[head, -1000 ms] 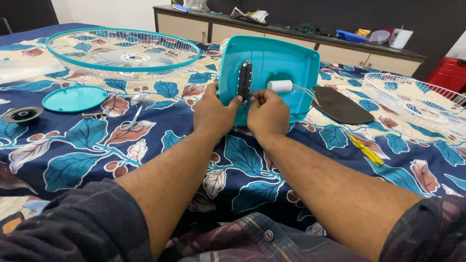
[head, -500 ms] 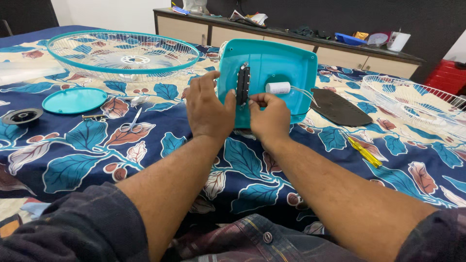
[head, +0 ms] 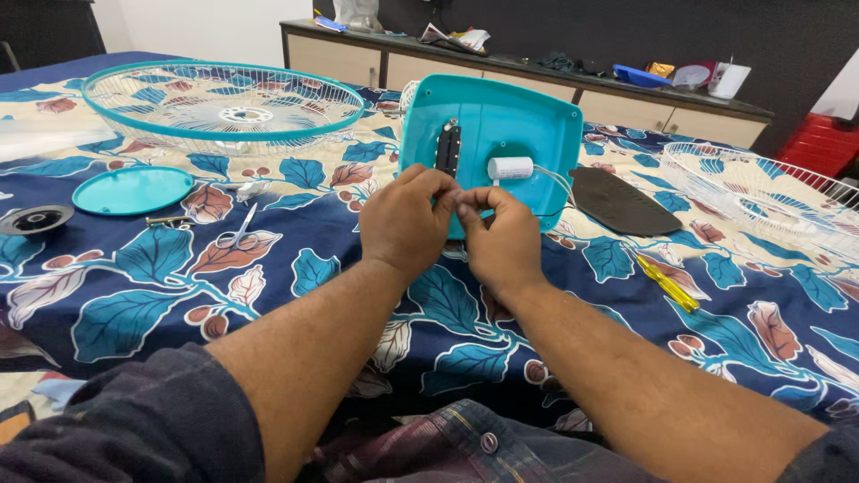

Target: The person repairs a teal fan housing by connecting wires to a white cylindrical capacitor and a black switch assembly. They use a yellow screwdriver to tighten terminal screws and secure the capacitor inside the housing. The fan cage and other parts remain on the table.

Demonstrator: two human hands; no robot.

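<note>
- Head view: left hand point(head: 407, 224) and right hand point(head: 501, 234) meet at the teal housing point(head: 501, 134), which stands propped toward the person.
- Fingers point(head: 456, 192) pinched narrow; what they pinch, I cannot tell.
- Scissors point(head: 237, 234), screwdriver point(head: 667, 284) lie nearby.

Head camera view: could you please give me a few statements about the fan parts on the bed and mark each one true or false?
1. Both hands, left and right, meet in front of the teal fan base housing. True.
2. A white cylindrical capacitor sits inside the housing. True.
3. The scissors lie right of the housing. False: they lie to its left.
4. The yellow screwdriver is in the right hand. False: it lies on the floral sheet.
</note>
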